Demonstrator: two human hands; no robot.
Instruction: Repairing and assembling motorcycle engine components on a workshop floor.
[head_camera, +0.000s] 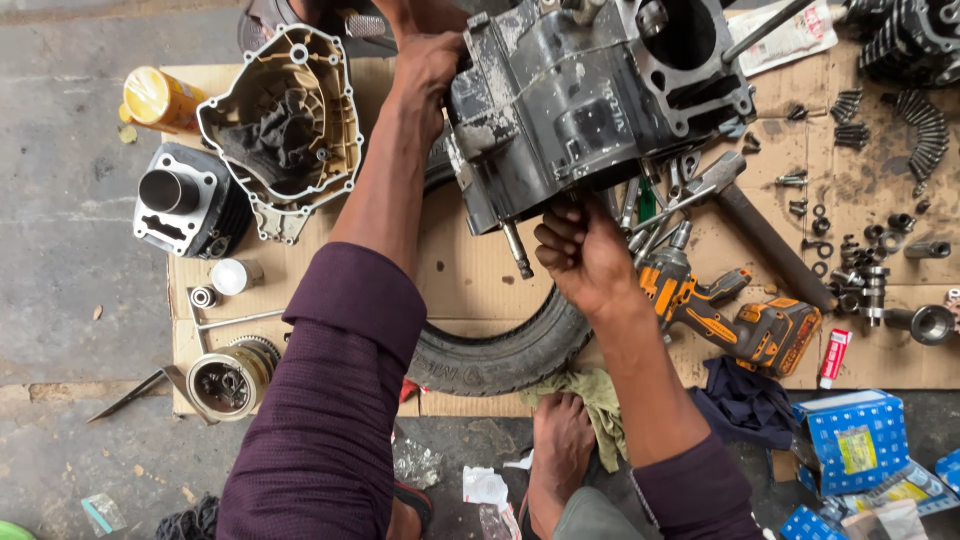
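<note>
— Crankcase (590, 110): where is it?
— Propped on a tyre (500, 350) over cardboard (470, 275), top centre.
— Nearest first, then?
— A bare foot (560, 440) and green rag (600, 400) by the tyre. Right hand (585, 255) is curled under the crankcase's lower edge, fingers bent tight against it. An orange drill (730, 310) lies just right.
— And the left hand (425, 75)?
— Farther up, clasping the crankcase's left side, fingers wrapped over the edge.
— Beyond that?
— A side cover (285, 125) and cylinder (185, 205) to the left; bolts (850, 130) scattered right.
</note>
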